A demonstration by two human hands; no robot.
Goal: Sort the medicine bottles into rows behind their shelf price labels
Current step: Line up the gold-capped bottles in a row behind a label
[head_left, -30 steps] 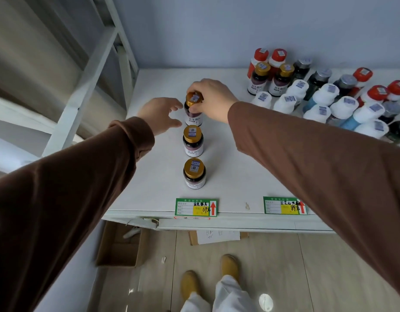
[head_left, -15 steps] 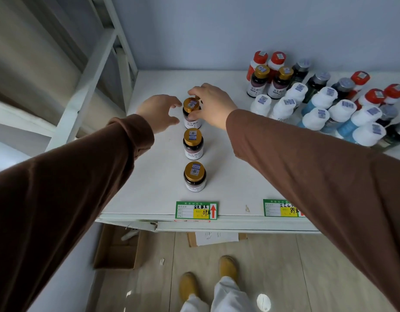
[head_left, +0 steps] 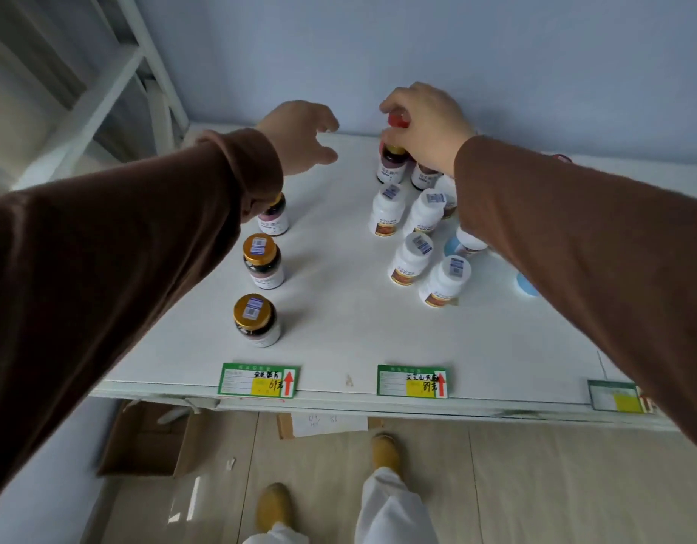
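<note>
Now, this is what I see from the head camera.

Left hand: my left hand [head_left: 299, 135] hovers over the back of the white shelf [head_left: 339, 327], fingers spread wide and curled, holding nothing.

Right hand: my right hand [head_left: 429, 127] reaches down onto the cluster at the back right, fingers bent over the cap of a dark gold-capped bottle [head_left: 392, 166]; a red cap [head_left: 397, 120] shows under the fingertips. I cannot tell whether the grip has closed on either.

Sorted row: three gold-capped bottles stand in line behind the left price label [head_left: 259, 380], front [head_left: 256, 320], middle [head_left: 262, 261] and rear [head_left: 274, 217], the rear one half hidden by my left sleeve.

Unsorted: white-capped bottles [head_left: 413, 257] stand bunched behind the middle price label [head_left: 412, 380], well back from it.
</note>
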